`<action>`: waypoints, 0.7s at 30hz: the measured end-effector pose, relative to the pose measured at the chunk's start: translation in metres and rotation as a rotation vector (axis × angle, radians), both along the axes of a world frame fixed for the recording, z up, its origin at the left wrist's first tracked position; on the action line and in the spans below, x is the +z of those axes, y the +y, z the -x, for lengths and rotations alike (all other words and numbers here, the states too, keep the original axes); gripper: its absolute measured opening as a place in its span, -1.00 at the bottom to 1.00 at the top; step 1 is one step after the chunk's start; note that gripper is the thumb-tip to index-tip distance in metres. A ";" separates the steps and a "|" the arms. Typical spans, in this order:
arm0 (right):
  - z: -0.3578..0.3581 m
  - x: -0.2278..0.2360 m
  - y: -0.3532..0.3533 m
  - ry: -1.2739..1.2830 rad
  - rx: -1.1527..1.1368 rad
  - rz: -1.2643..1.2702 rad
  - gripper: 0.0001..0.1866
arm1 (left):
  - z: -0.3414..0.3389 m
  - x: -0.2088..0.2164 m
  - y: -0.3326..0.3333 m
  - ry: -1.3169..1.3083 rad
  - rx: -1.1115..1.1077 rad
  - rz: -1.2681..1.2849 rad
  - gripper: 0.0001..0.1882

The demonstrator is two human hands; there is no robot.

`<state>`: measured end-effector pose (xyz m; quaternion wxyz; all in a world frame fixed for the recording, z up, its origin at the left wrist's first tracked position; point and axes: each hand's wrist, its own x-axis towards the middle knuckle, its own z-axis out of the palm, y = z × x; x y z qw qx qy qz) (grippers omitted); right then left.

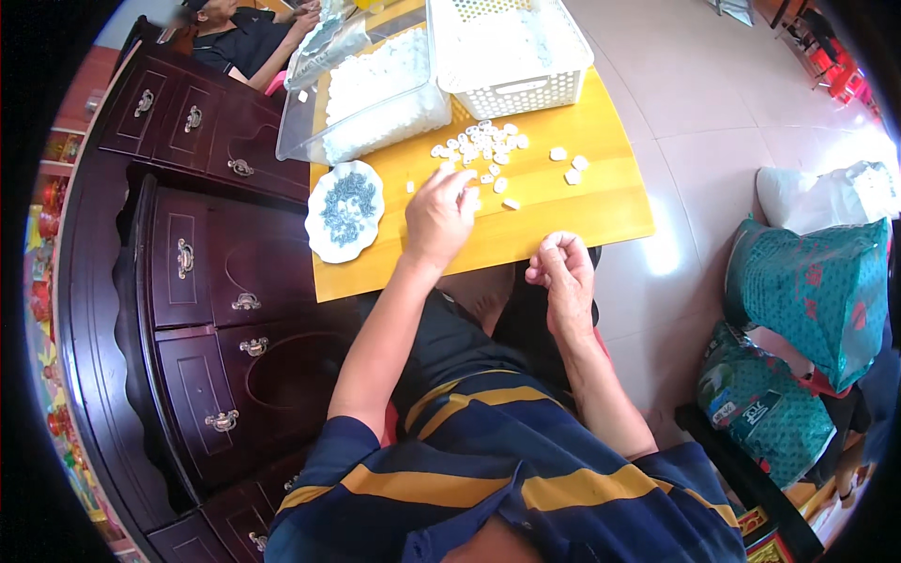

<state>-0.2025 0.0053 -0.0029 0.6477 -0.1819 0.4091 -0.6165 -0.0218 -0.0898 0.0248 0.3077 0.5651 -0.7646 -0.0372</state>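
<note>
Small white plastic pieces (481, 143) lie in a loose pile on the yellow wooden table (394, 267). At the near side of this pile is my left hand (439, 216), thumb and forefinger closed around one small white piece (473, 193). My right hand (565, 274) hovers at the table's front edge with its fingers curled and the thumb pressed on them. Whatever it may hold is hidden. To the left of my left hand, a white scalloped plate (317, 240) bears many small dark grey pieces (349, 202).
Behind the pile stand a clear plastic bin (298, 141) of white pieces and a white perforated basket (554, 92). Dark wooden drawers (211, 272) line the left. Another person (246, 39) sits at the far left. Stuffed teal bags (798, 291) rest on the right.
</note>
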 end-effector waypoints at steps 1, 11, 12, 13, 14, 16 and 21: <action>0.000 -0.003 0.000 0.002 0.031 0.020 -0.88 | -0.004 -0.001 -0.007 0.012 0.018 -0.016 -0.84; 0.002 -0.005 0.000 0.049 0.080 0.028 -0.84 | -0.017 -0.014 -0.037 -0.140 -0.018 -0.093 -0.89; 0.001 -0.003 0.000 0.049 0.080 0.029 -0.84 | -0.017 -0.015 -0.038 -0.140 -0.019 -0.092 -0.89; 0.000 -0.001 0.000 0.032 0.082 0.006 -0.85 | -0.017 -0.016 -0.040 -0.190 -0.035 -0.080 -0.91; 0.000 0.001 0.000 0.014 0.084 -0.017 -0.85 | -0.017 -0.016 -0.041 -0.240 -0.051 -0.068 -0.91; 0.000 0.004 0.001 0.019 0.097 -0.022 -0.86 | -0.016 -0.017 -0.042 -0.259 -0.061 -0.045 -0.91; -0.001 0.000 0.001 0.037 0.134 -0.007 -0.87 | -0.017 -0.011 -0.037 -0.226 -0.022 -0.033 -0.91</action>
